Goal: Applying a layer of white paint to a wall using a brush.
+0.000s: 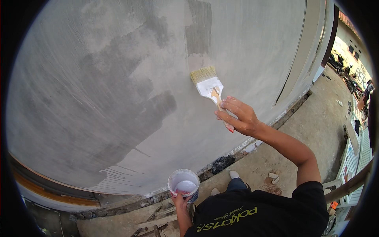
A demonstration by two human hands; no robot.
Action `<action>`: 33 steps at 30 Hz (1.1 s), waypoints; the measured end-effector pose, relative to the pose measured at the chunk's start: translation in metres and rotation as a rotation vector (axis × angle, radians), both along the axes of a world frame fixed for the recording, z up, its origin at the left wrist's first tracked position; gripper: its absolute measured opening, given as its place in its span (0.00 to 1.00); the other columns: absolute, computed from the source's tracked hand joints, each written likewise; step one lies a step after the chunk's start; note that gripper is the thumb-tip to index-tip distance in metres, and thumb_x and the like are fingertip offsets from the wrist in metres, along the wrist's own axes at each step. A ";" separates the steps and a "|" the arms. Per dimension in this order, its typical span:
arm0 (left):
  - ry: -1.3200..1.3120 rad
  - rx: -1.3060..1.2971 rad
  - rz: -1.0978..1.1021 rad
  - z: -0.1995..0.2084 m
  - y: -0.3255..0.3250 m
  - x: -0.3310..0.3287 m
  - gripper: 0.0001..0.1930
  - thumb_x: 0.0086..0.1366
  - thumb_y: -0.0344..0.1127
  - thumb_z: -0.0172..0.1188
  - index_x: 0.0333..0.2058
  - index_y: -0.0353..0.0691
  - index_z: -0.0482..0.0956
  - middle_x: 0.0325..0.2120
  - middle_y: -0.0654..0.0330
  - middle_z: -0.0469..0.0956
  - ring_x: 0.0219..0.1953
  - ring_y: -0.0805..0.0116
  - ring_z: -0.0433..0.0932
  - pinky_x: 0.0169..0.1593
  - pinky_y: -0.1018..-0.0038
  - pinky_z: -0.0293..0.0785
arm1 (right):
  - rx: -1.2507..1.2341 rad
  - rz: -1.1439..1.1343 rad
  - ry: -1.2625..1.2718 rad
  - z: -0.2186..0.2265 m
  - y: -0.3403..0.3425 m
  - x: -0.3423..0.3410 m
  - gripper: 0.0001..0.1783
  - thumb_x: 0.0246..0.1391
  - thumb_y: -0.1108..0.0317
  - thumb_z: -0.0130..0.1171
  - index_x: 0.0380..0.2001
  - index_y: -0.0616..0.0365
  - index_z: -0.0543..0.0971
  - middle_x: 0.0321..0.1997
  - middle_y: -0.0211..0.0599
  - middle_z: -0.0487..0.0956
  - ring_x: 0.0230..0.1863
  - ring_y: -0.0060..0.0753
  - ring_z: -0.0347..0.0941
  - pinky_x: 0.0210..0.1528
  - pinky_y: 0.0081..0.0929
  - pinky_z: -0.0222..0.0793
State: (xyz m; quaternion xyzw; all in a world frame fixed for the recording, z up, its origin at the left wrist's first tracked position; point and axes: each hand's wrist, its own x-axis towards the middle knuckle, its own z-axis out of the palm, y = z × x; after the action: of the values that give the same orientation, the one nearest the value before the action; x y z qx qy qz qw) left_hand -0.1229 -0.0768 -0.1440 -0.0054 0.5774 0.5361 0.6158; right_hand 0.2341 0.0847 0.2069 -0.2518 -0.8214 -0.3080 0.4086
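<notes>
My right hand (241,115) is closed around the wooden handle of a wide paintbrush (209,84), its arm raised toward the wall. Pale bristles point up and to the left, at or very near the wall (237,47); I cannot tell if they touch. White paint coats the ferrule, and the handle's end is red. Just above the bristles runs a darker, wet-looking vertical stroke (199,27). Low in front of me, my left hand (180,199) grips the rim of a small bucket (183,173) with whitish liquid inside. More dark, damp-looking patches (130,118) spread over the wall's left part.
Along the wall's foot, a dark bundle (223,164) lies by a narrow gutter. Wooden pieces (158,221) stand beside the bucket. Rubble (273,177) rests on the concrete ground (300,134). A wooden pole (349,185) and white slatted panels (349,158) are at right, with motorbikes (347,75) beyond.
</notes>
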 end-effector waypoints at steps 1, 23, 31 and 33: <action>0.026 -0.002 -0.012 -0.009 -0.001 -0.003 0.28 0.56 0.25 0.56 0.55 0.47 0.59 0.48 0.46 0.67 0.42 0.42 0.75 0.33 0.40 0.79 | -0.001 -0.002 0.003 -0.017 -0.008 0.000 0.18 0.40 0.68 0.67 0.39 0.53 0.81 0.43 0.38 0.76 0.46 0.40 0.74 0.51 0.37 0.74; 0.057 -0.058 -0.089 -0.044 -0.010 0.004 0.26 0.61 0.31 0.57 0.55 0.41 0.56 0.53 0.42 0.62 0.49 0.38 0.70 0.36 0.38 0.78 | 0.172 -0.039 0.025 0.189 0.004 0.042 0.13 0.47 0.75 0.65 0.39 0.57 0.79 0.39 0.37 0.80 0.41 0.34 0.78 0.43 0.25 0.76; -0.079 -0.107 -0.104 -0.085 -0.017 -0.019 0.28 0.56 0.25 0.54 0.56 0.39 0.57 0.50 0.40 0.64 0.45 0.36 0.73 0.36 0.38 0.78 | 0.103 -0.066 0.054 0.058 0.008 0.034 0.18 0.39 0.74 0.69 0.37 0.58 0.78 0.40 0.43 0.77 0.41 0.40 0.76 0.46 0.37 0.78; -0.146 -0.147 -0.083 -0.091 -0.018 -0.020 0.28 0.56 0.24 0.52 0.57 0.38 0.58 0.50 0.40 0.64 0.45 0.35 0.73 0.36 0.38 0.78 | -0.006 -0.041 0.051 0.012 -0.002 0.037 0.16 0.39 0.72 0.69 0.35 0.57 0.78 0.39 0.43 0.78 0.41 0.41 0.77 0.46 0.38 0.78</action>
State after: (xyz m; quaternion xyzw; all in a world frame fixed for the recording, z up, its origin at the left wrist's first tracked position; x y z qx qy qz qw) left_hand -0.1426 -0.0952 -0.2345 -0.0658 0.5687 0.4645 0.6757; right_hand 0.2708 0.0828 0.2185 -0.2775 -0.8064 -0.3073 0.4222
